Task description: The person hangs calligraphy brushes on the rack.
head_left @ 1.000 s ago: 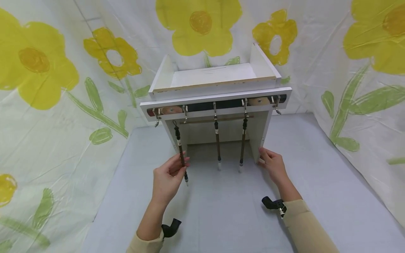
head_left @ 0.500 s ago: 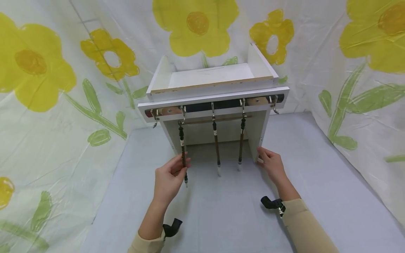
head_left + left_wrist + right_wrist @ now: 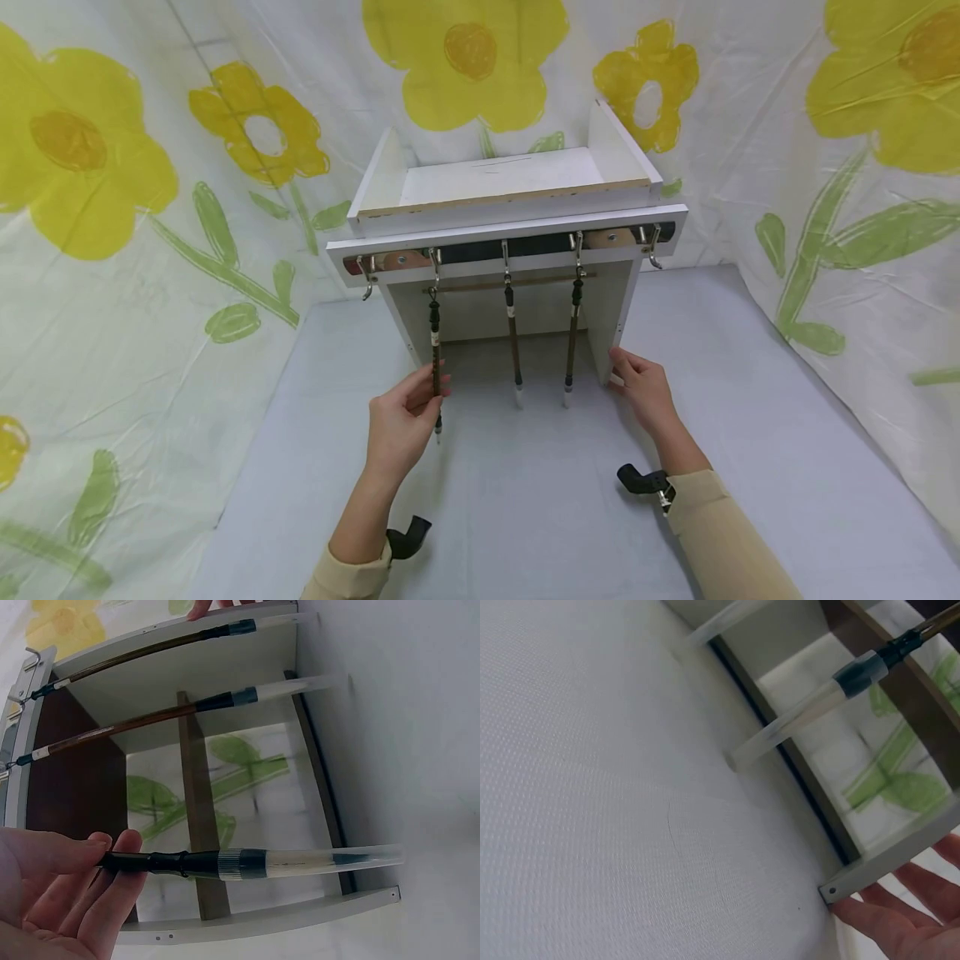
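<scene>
My left hand (image 3: 399, 427) pinches the dark shaft of a calligraphy brush (image 3: 435, 333) between thumb and fingers. The brush is upright, its tip with a clear cap pointing down. Its hanging loop (image 3: 432, 293) is right at the lower end of the second hook (image 3: 435, 268) from the left. In the left wrist view the capped brush head (image 3: 300, 862) shows below the fingers. My right hand (image 3: 645, 393) rests against the lower front corner of the right side panel (image 3: 618, 312) of a white wooden rack; in the right wrist view its fingers (image 3: 922, 896) lie along the outer side.
Two more brushes, a middle one (image 3: 514, 333) and a right one (image 3: 573, 333), hang from the rack's third and fourth hooks. The outer hooks (image 3: 654, 250) hold nothing. The rack stands on a pale cloth (image 3: 525, 500) before a flowered curtain (image 3: 262, 417).
The held brush's top has moved right, from left of the second hook to right at it, and the brush now hangs straighter. My right hand stays at the side panel.
</scene>
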Demonstrator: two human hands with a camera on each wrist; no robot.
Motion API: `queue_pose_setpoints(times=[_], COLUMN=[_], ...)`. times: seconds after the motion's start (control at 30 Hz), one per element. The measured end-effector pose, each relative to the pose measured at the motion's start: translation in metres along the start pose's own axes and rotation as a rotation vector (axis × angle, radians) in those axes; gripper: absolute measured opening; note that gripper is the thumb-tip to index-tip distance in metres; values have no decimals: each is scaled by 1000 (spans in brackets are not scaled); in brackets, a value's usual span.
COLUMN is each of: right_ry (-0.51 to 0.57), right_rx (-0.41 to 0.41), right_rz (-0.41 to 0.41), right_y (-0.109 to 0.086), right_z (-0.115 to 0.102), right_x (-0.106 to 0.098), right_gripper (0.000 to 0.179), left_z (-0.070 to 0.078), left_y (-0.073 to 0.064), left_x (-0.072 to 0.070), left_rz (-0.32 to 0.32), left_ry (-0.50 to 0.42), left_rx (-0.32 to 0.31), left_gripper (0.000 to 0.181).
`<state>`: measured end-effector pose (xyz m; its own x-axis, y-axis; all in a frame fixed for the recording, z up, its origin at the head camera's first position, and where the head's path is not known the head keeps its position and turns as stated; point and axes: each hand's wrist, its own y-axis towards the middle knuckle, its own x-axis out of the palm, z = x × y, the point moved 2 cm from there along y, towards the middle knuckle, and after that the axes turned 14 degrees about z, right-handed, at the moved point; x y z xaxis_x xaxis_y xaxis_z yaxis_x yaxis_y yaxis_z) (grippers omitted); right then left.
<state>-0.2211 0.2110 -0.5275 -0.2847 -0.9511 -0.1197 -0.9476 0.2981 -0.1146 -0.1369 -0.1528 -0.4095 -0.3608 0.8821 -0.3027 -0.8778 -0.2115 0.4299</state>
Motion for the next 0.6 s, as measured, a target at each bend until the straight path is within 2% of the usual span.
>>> queue_pose_setpoints(times=[0.6], right_ry=[13], right_rx=[8], right_rz=[11], right_y=[0], right_z=[1], right_x=[1], right_gripper=[75], left_z=[2], left_y=[2], left_x=[2], left_rz=[6], left_ry=[22], left_rx=[-6], left_gripper=[48])
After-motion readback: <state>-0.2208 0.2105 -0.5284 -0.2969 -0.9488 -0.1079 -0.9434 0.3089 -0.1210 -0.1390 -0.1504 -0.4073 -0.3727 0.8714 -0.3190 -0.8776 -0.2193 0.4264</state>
